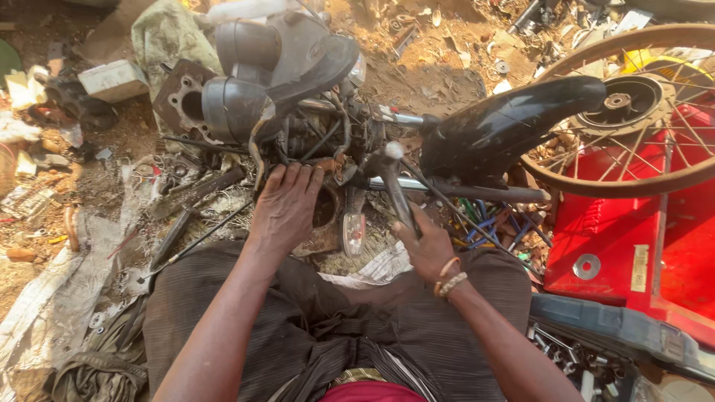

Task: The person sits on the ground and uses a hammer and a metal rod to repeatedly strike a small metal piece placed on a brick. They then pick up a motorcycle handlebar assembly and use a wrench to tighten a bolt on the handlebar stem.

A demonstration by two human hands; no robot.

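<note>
You are gripping the motorcycle front assembly (313,126) with your left hand (287,205), while your right hand (426,246), at 3 o'clock, is clutching a hammer (395,186)

Pale rect. label (639,268) on red panel (611,231), right — whitish box (113,80) upper left.

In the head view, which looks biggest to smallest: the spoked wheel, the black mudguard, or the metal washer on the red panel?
1. Spoked wheel, partly cut off by the frame.
2. Black mudguard, nearer the camera, so the gap is unsure.
3. Metal washer, plainly smallest.
</note>
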